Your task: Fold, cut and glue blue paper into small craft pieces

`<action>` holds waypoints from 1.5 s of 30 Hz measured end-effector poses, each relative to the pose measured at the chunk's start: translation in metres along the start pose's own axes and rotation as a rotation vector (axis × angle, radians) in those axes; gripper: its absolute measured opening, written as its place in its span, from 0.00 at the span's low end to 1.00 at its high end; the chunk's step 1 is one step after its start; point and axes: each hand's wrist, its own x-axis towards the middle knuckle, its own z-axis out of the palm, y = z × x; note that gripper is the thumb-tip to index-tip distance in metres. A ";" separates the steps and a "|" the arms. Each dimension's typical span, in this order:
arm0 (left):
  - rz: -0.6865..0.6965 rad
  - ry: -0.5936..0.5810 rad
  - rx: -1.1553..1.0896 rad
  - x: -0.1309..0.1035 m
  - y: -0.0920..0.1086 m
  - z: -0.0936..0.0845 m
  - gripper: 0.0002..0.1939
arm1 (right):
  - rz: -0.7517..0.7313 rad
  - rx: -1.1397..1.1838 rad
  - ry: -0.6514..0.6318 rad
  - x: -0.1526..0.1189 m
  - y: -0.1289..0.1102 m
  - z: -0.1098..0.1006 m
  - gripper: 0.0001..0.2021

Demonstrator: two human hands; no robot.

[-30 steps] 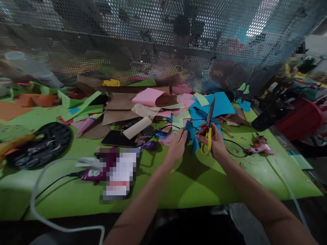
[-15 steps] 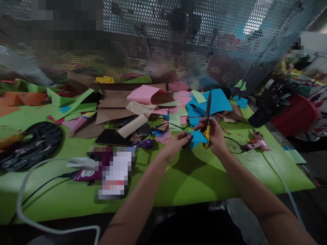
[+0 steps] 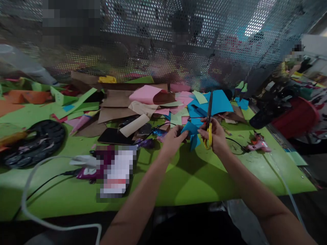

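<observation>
A small folded piece of blue paper (image 3: 190,128) is held up over the green table (image 3: 201,185), one part hanging down from it. My left hand (image 3: 176,135) pinches its left side between thumb and fingers. At its right edge are the fingertips of my right hand (image 3: 214,134). That hand is closed around scissors (image 3: 209,131) with yellow handles, their dark blades pointing up and away from me. Beyond both hands lies a larger blue sheet (image 3: 221,101) among pale green and pink scraps.
A pink glue gun (image 3: 259,145) with a cord rests at the right. On the left are a dark phone (image 3: 116,136), a cardboard roll (image 3: 134,125), a black compartment tray (image 3: 34,144) and a white cable (image 3: 24,200). A perforated metal panel (image 3: 143,44) rises behind the table.
The blue paper has been turned in my fingers, so its folded upper part shows and a flap hangs lower. My left hand has shifted slightly up and left. The scissors stay in my right hand.
</observation>
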 end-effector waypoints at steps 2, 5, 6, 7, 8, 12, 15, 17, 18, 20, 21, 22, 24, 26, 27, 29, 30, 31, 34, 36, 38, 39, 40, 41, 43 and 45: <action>-0.017 -0.009 0.001 0.000 0.001 0.000 0.16 | -0.009 -0.023 0.006 0.000 0.001 0.000 0.25; -0.016 0.065 -0.097 -0.001 0.006 -0.001 0.17 | 0.008 -0.017 -0.005 -0.001 0.002 0.001 0.25; -0.010 0.090 -0.139 -0.002 0.008 -0.001 0.18 | 0.022 -0.013 -0.016 -0.002 0.003 0.001 0.25; -0.005 0.104 -0.175 -0.002 0.009 -0.001 0.18 | 0.035 -0.013 -0.028 -0.002 0.003 0.001 0.25; -0.002 0.109 -0.201 -0.003 0.010 -0.001 0.18 | 0.044 -0.014 -0.036 -0.002 0.004 0.001 0.25; -0.020 0.084 -0.256 -0.004 0.011 -0.002 0.16 | 0.020 -0.045 -0.015 0.000 0.007 0.000 0.26; -0.040 0.046 -0.285 -0.004 0.011 -0.004 0.15 | -0.023 -0.062 0.007 0.002 0.007 -0.002 0.25; -0.053 0.026 -0.272 -0.003 0.011 -0.006 0.14 | -0.044 -0.062 0.019 0.003 0.005 -0.003 0.24; -0.062 0.011 -0.259 -0.003 0.011 -0.006 0.14 | -0.050 -0.062 0.024 0.004 0.004 -0.004 0.24; -0.083 -0.023 -0.230 -0.003 0.012 -0.008 0.15 | -0.067 -0.061 0.042 0.004 0.001 -0.005 0.22; -0.097 -0.042 -0.223 -0.003 0.012 -0.008 0.16 | -0.076 -0.055 0.045 0.004 -0.001 -0.006 0.22; -0.114 -0.063 -0.222 -0.003 0.012 -0.009 0.18 | -0.087 -0.047 0.042 0.004 -0.002 -0.007 0.21; -0.154 -0.097 -0.218 -0.004 0.011 -0.008 0.24 | -0.112 -0.042 0.022 0.004 -0.004 -0.008 0.20; -0.196 -0.125 -0.179 -0.006 0.010 -0.007 0.27 | -0.132 -0.057 -0.011 0.003 -0.004 -0.009 0.19; -0.212 -0.140 -0.143 -0.007 0.008 -0.006 0.27 | -0.144 -0.071 -0.024 0.003 -0.004 -0.009 0.18; -0.237 -0.196 -0.081 -0.008 0.005 -0.003 0.26 | -0.167 -0.103 -0.049 0.002 -0.002 -0.008 0.18; -0.245 -0.240 -0.063 -0.009 0.004 -0.002 0.26 | -0.173 -0.119 -0.063 0.002 -0.001 -0.007 0.18; -0.247 -0.281 -0.053 -0.009 0.002 0.000 0.25 | -0.176 -0.133 -0.074 0.002 0.000 -0.006 0.18; -0.230 -0.330 -0.043 -0.010 0.001 0.003 0.23 | -0.163 -0.132 -0.072 0.001 0.002 -0.003 0.18; -0.196 -0.258 -0.038 -0.009 0.002 0.005 0.22 | -0.151 -0.097 -0.035 0.001 0.001 -0.002 0.20; -0.144 -0.150 -0.030 -0.008 0.004 0.005 0.21 | -0.130 -0.066 -0.001 0.000 0.000 -0.001 0.23; -0.111 -0.096 -0.016 -0.008 0.005 0.005 0.20 | -0.111 -0.059 0.002 -0.001 0.000 -0.001 0.24; -0.077 -0.047 0.005 -0.008 0.006 0.005 0.18 | -0.086 -0.056 -0.003 -0.002 0.000 0.000 0.24; -0.042 -0.006 0.033 -0.008 0.006 0.005 0.17 | -0.054 -0.054 -0.012 -0.003 0.000 0.000 0.23; 0.033 0.064 0.109 -0.007 0.005 0.005 0.16 | 0.008 -0.050 -0.038 -0.005 0.003 0.003 0.24; 0.099 0.104 0.180 -0.007 0.003 0.005 0.14 | 0.034 -0.045 -0.060 -0.006 0.006 0.005 0.25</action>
